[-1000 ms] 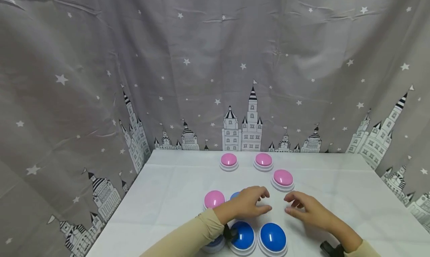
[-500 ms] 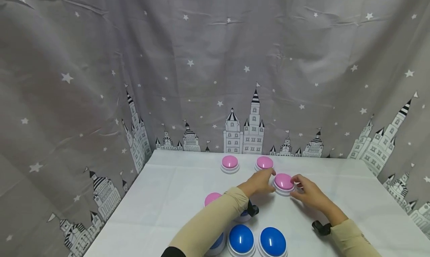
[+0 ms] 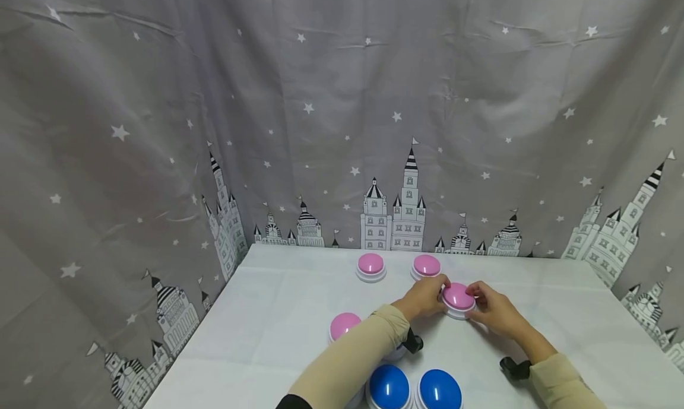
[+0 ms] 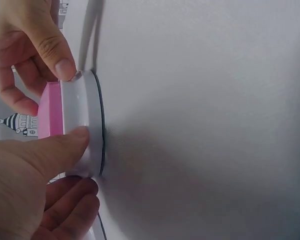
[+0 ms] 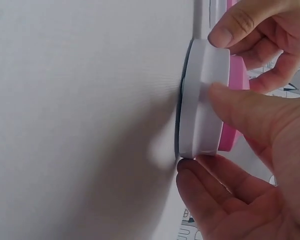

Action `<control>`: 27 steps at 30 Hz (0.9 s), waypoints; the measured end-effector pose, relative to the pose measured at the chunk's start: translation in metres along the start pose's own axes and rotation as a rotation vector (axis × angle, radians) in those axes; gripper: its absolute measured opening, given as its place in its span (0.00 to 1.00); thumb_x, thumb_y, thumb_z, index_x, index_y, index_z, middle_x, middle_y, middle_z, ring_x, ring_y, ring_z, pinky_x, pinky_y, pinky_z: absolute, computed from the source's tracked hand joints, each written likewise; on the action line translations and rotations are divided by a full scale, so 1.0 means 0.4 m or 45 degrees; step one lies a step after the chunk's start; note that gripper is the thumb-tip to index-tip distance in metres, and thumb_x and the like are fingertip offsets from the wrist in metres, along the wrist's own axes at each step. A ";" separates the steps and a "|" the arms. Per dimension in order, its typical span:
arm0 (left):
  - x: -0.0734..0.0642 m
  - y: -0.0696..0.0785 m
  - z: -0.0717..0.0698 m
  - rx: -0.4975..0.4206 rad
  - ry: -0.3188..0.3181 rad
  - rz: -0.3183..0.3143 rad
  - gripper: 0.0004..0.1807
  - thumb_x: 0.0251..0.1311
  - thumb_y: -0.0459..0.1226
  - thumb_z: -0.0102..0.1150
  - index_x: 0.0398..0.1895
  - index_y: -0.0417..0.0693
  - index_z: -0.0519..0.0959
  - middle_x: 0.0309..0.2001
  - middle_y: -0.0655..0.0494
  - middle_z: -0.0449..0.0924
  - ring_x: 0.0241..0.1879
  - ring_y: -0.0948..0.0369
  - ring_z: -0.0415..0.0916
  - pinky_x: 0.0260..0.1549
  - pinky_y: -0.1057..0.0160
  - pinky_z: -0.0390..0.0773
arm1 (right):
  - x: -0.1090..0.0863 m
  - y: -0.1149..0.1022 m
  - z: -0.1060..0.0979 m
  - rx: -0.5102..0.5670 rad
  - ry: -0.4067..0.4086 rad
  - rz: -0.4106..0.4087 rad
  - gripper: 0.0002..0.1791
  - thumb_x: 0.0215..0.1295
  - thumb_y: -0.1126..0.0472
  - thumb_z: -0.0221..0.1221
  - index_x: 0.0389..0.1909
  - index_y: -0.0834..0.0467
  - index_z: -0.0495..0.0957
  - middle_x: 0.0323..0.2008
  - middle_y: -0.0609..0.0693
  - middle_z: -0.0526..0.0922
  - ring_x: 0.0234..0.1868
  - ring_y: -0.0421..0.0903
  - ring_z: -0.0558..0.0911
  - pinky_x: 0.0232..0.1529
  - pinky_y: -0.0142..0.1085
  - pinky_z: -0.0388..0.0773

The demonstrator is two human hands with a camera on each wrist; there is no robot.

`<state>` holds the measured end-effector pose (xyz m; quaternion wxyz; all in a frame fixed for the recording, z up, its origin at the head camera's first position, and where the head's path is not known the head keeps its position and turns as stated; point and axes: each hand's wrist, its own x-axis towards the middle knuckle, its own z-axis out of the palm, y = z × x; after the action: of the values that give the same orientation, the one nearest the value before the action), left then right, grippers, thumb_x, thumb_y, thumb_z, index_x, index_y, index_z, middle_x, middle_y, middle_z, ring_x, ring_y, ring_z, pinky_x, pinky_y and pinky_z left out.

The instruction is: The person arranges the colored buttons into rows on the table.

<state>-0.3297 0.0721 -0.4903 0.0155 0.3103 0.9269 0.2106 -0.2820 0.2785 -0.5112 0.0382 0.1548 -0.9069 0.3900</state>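
Observation:
A pink push button with a round white base stands on the white table at the right of the group. My left hand grips its left side and my right hand its right side. In the left wrist view, the left thumb lies on the white base, with fingers curled at its lower edge. The right wrist view has the right thumb on the base and fingers at the underside edge. Close behind the left hand is another pink button.
A third pink button stands at the back, and one more pink button is partly behind the left sleeve. Two blue buttons show at the front; the left forearm covers others. A grey castle-print curtain hangs behind the table.
Both hands have moved from beside each other above the table to the right-hand pink button and now hold it from both sides. The left hand travelled right and away.

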 end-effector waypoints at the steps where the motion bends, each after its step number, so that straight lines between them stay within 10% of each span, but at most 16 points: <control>1: 0.000 -0.002 0.003 -0.008 -0.002 0.004 0.28 0.48 0.36 0.77 0.53 0.52 0.76 0.38 0.62 0.79 0.36 0.70 0.73 0.38 0.75 0.72 | -0.004 0.000 -0.002 -0.002 0.001 -0.012 0.26 0.55 0.66 0.71 0.53 0.61 0.72 0.49 0.60 0.80 0.51 0.59 0.79 0.55 0.55 0.75; 17: -0.145 -0.017 -0.121 -0.111 -0.213 0.145 0.29 0.52 0.41 0.75 0.58 0.58 0.76 0.42 0.62 0.81 0.42 0.66 0.77 0.40 0.73 0.76 | -0.086 -0.111 0.020 0.092 -0.011 -0.158 0.26 0.52 0.54 0.75 0.51 0.56 0.78 0.46 0.49 0.83 0.44 0.46 0.83 0.46 0.42 0.82; 27: -0.217 -0.017 -0.131 0.065 -0.294 0.224 0.32 0.51 0.47 0.76 0.59 0.61 0.74 0.42 0.67 0.80 0.39 0.70 0.74 0.39 0.71 0.73 | -0.125 -0.142 0.062 0.071 -0.089 -0.240 0.26 0.52 0.49 0.74 0.49 0.54 0.79 0.45 0.44 0.83 0.42 0.41 0.82 0.43 0.37 0.83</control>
<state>-0.2720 -0.0031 -0.4542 0.0956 0.4127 0.8933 0.1503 -0.2156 0.2363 -0.4983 0.0389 0.2540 -0.8778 0.4042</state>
